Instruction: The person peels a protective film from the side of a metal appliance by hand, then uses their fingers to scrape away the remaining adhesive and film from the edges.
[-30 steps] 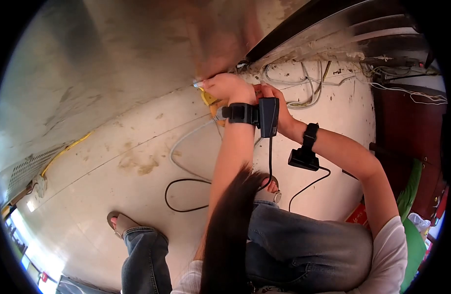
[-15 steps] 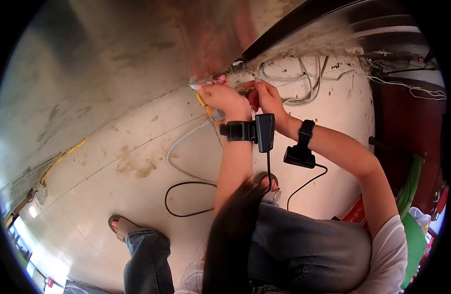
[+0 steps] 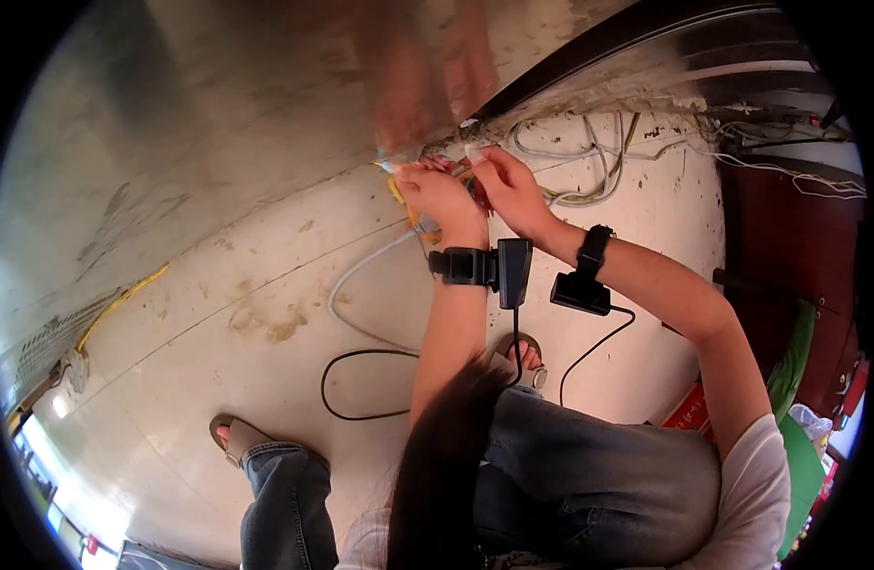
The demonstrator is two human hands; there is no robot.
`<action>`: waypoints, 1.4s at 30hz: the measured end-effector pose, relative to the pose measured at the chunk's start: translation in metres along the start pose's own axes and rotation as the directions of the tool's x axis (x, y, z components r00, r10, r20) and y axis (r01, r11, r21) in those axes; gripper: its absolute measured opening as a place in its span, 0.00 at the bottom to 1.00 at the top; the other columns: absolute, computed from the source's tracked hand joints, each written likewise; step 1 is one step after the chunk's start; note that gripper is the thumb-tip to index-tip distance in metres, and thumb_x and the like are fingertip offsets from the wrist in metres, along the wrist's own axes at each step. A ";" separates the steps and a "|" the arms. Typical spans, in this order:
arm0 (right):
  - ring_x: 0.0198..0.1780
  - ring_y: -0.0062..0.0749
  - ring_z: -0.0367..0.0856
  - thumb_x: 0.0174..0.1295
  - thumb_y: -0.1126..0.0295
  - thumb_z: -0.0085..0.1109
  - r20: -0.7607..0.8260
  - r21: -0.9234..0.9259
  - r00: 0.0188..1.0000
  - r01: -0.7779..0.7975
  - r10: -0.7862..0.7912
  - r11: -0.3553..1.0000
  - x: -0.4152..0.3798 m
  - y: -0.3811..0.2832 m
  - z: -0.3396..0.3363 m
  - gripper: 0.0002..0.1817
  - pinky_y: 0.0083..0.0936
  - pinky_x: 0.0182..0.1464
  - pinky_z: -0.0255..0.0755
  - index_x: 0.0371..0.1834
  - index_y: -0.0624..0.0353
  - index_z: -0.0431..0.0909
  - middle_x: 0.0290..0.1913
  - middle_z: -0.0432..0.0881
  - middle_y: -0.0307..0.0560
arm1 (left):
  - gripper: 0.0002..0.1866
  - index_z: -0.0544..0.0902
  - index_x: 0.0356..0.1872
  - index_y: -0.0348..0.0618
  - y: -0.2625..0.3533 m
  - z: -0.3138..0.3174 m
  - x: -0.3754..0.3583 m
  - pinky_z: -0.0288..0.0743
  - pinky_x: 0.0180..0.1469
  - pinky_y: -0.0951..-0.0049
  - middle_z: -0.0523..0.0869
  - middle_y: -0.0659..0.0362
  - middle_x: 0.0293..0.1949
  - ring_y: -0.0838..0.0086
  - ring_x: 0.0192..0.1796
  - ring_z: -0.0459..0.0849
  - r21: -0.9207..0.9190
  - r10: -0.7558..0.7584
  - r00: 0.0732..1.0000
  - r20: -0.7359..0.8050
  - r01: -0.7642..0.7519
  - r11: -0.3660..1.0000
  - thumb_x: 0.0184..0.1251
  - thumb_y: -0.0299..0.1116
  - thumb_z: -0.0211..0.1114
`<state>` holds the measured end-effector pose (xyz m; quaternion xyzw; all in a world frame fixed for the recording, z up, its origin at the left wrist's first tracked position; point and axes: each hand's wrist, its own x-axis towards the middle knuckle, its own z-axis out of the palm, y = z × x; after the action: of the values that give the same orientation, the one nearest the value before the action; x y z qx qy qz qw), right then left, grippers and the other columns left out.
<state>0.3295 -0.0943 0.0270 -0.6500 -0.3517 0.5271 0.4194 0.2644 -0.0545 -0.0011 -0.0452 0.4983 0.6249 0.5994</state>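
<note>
Close together at the foot of the reflective metal panel, both my hands work low over the floor. My left hand is curled with its fingers bent inward, its far fingertips beside a small blue-and-white bit at the panel's edge. My right hand is closed in a pinch just to the right, a pale tip showing at its thumb and finger. I cannot tell what small thing lies between the fingers. Under the left hand run a yellow cable piece and a grey cable looping across the floor.
Coiled grey and yellowish wires lie right of my hands. Thin white wires run along the wall base. A yellow cable and vented grille are at left. Black cords hang from my wrist devices.
My right hand has turned and its fingertips have moved left and up, nearer my left hand. My left hand and wrist have shifted slightly down.
</note>
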 end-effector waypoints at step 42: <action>0.35 0.20 0.77 0.62 0.67 0.51 0.325 -0.262 0.881 -0.264 0.342 0.928 0.050 -0.021 0.028 0.09 0.18 0.39 0.73 0.34 0.61 0.77 0.32 0.78 0.39 | 0.12 0.76 0.43 0.34 0.071 -0.065 0.011 0.71 0.34 0.81 0.79 0.61 0.32 0.80 0.33 0.77 0.473 0.029 0.967 0.254 -0.151 0.868 0.61 0.31 0.59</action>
<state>0.3114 -0.0354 0.0243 -0.6283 -0.3708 0.6578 0.1874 0.1697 -0.0758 -0.0003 0.2064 0.5655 0.5070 0.6169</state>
